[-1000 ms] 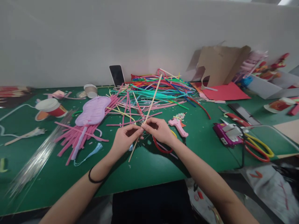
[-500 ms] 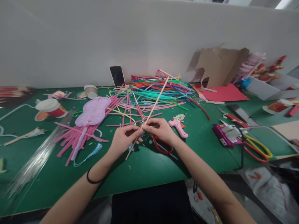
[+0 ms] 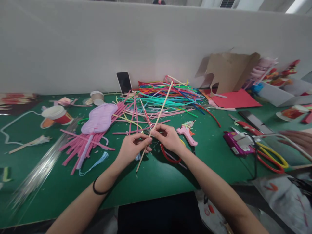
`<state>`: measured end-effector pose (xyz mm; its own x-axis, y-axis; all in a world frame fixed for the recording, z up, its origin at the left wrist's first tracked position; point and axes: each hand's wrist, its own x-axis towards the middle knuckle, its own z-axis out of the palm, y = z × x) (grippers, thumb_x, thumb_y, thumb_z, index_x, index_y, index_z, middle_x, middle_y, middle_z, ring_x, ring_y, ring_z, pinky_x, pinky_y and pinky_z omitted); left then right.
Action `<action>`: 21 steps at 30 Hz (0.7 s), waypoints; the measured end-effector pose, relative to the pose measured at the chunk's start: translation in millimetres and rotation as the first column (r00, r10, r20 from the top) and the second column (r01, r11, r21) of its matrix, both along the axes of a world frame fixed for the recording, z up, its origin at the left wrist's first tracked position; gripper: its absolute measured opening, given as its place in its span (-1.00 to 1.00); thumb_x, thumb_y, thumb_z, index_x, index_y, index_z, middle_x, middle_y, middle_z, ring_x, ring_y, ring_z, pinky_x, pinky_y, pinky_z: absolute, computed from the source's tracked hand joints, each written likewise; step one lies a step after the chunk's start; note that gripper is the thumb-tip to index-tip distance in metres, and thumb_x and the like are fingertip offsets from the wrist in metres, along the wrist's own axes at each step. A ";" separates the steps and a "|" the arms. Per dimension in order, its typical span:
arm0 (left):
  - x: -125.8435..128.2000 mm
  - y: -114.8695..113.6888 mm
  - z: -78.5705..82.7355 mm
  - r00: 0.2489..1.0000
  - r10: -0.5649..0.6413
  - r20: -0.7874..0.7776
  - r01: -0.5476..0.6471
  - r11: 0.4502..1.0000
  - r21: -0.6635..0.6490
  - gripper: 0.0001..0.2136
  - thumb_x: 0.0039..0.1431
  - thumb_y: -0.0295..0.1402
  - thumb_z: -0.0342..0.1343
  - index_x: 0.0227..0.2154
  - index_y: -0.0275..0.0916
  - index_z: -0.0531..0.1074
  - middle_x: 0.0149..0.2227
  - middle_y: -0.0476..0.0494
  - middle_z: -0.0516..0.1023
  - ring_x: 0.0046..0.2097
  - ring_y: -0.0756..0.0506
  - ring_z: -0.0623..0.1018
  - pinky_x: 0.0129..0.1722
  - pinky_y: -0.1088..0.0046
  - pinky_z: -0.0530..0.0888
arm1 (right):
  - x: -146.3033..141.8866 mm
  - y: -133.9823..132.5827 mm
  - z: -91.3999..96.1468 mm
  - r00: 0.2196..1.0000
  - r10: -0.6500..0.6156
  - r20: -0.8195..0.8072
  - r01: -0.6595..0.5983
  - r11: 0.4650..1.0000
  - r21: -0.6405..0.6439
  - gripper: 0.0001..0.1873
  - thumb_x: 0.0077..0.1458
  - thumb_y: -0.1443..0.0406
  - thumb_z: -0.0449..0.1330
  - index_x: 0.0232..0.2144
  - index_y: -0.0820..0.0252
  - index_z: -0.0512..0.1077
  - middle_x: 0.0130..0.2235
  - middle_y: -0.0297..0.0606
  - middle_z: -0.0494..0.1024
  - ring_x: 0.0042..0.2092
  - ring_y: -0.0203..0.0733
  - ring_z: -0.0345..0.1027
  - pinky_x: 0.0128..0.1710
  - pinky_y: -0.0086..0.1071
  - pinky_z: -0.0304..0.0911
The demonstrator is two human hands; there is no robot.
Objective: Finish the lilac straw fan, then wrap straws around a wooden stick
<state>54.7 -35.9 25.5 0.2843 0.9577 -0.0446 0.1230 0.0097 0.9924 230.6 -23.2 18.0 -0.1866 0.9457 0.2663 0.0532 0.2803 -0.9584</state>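
Note:
Both hands meet above the middle of the green table (image 3: 117, 191). A thin pale wooden stick (image 3: 162, 107) runs slantwise between them, its top leaning to the right and away. My left hand (image 3: 133, 148) pinches it with thumb and fingers. Closed around the same stick just above is my right hand (image 3: 168, 138). Beneath the hands lie scissors with a red handle (image 3: 169, 157), partly covered. A pink glue gun (image 3: 188, 134) lies to the right of my right hand. Left of my left hand is a lilac fuzzy fan-like piece (image 3: 99, 118) with a blue tassel (image 3: 101, 159).
Pink pipe cleaners (image 3: 80, 143) lie under the lilac piece; a multicoloured heap (image 3: 163, 96) sits behind. A phone (image 3: 124, 82) leans on the wall. Left are a paper cup (image 3: 58, 114) and thin wires (image 3: 41, 172). Right are a purple power strip (image 3: 235, 143) and another person's hand (image 3: 296, 139).
The stick has become slightly steeper, and its lower end has shifted right. Both hands keep hold of it. The other person's hand has come further in at the right edge.

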 end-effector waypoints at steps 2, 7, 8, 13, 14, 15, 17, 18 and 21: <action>-0.3 -0.4 0.5 1.000 0.012 -0.008 -0.012 1.000 0.012 -0.75 0.03 -0.20 0.28 -0.33 -0.30 0.53 -0.59 -0.06 0.58 -0.53 -0.10 0.61 -0.50 0.50 0.57 | 1.1 1.3 0.1 1.000 0.004 -0.012 -0.005 1.000 -0.019 -0.73 0.06 0.10 0.26 -0.43 0.20 0.47 -0.41 -0.33 0.50 -0.36 -0.28 0.35 -0.34 -0.41 0.27; -2.0 1.1 -2.3 0.999 0.023 -0.023 -0.022 0.999 0.043 -0.75 0.03 -0.19 0.28 -0.33 -0.28 0.54 -0.58 -0.07 0.59 -0.52 -0.11 0.62 -0.51 0.48 0.57 | 6.4 3.0 1.3 1.000 -0.003 0.017 0.004 1.000 -0.006 -0.78 0.03 0.13 0.30 -0.39 0.18 0.55 -0.36 -0.29 0.59 -0.29 -0.22 0.43 -0.30 -0.38 0.30; -2.2 1.5 -3.0 0.999 0.026 -0.028 -0.024 0.999 0.049 -0.75 0.03 -0.18 0.28 -0.34 -0.28 0.54 -0.58 -0.06 0.59 -0.52 -0.11 0.62 -0.51 0.48 0.57 | 7.4 2.9 2.1 0.999 -0.022 0.049 0.021 1.000 0.021 -0.79 0.04 0.14 0.30 -0.38 0.17 0.57 -0.33 -0.27 0.60 -0.27 -0.21 0.44 -0.27 -0.36 0.30; -1.2 1.4 -1.2 0.999 0.026 -0.019 -0.025 0.999 0.039 -0.75 0.01 -0.19 0.29 -0.35 -0.28 0.54 -0.59 -0.06 0.59 -0.51 -0.11 0.62 -0.50 0.50 0.56 | 9.5 1.2 7.1 0.989 -0.048 0.142 0.033 0.994 0.105 -0.80 0.08 0.15 0.28 -0.36 0.14 0.60 -0.29 -0.23 0.62 -0.26 -0.19 0.46 -0.26 -0.35 0.30; -0.8 0.9 -0.2 1.000 0.024 -0.009 -0.023 0.999 0.034 -0.75 0.02 -0.19 0.29 -0.35 -0.28 0.54 -0.59 -0.06 0.59 -0.51 -0.10 0.62 -0.50 0.51 0.56 | 9.4 0.8 7.6 0.991 -0.024 0.130 0.011 0.995 0.098 -0.79 0.10 0.14 0.26 -0.35 0.14 0.59 -0.29 -0.24 0.62 -0.26 -0.20 0.46 -0.28 -0.36 0.30; -0.4 0.4 0.9 1.000 0.023 -0.002 -0.023 0.999 0.033 -0.75 0.02 -0.19 0.29 -0.34 -0.29 0.54 -0.59 -0.06 0.59 -0.52 -0.10 0.62 -0.49 0.51 0.56 | 9.3 0.5 7.7 0.993 0.002 0.115 -0.012 0.996 0.091 -0.78 0.11 0.14 0.25 -0.34 0.14 0.59 -0.28 -0.24 0.62 -0.25 -0.20 0.46 -0.28 -0.37 0.30; 0.0 -0.5 2.5 1.000 0.026 0.000 -0.026 0.999 0.040 -0.75 0.03 -0.19 0.28 -0.34 -0.29 0.54 -0.59 -0.06 0.59 -0.52 -0.09 0.62 -0.48 0.50 0.57 | 8.9 0.3 6.9 0.995 0.033 0.095 -0.040 0.996 0.079 -0.76 0.13 0.13 0.23 -0.32 0.14 0.59 -0.27 -0.25 0.62 -0.24 -0.19 0.46 -0.26 -0.37 0.31; 0.1 -0.8 2.9 1.000 0.029 -0.005 -0.028 0.999 0.045 -0.75 0.03 -0.19 0.28 -0.34 -0.29 0.54 -0.59 -0.07 0.59 -0.52 -0.10 0.62 -0.48 0.50 0.57 | 8.7 0.4 6.0 0.995 0.039 0.095 -0.046 0.996 0.073 -0.76 0.14 0.12 0.22 -0.31 0.14 0.59 -0.26 -0.25 0.62 -0.23 -0.19 0.46 -0.26 -0.37 0.31; -0.3 -0.8 3.3 0.999 0.027 -0.025 -0.026 0.998 0.053 -0.76 0.05 -0.19 0.27 -0.34 -0.29 0.54 -0.59 -0.07 0.59 -0.51 -0.11 0.62 -0.49 0.49 0.56 | 8.2 0.9 3.1 0.995 0.037 0.092 -0.041 0.998 0.042 -0.73 0.12 0.10 0.22 -0.31 0.14 0.59 -0.27 -0.26 0.62 -0.24 -0.19 0.46 -0.29 -0.38 0.31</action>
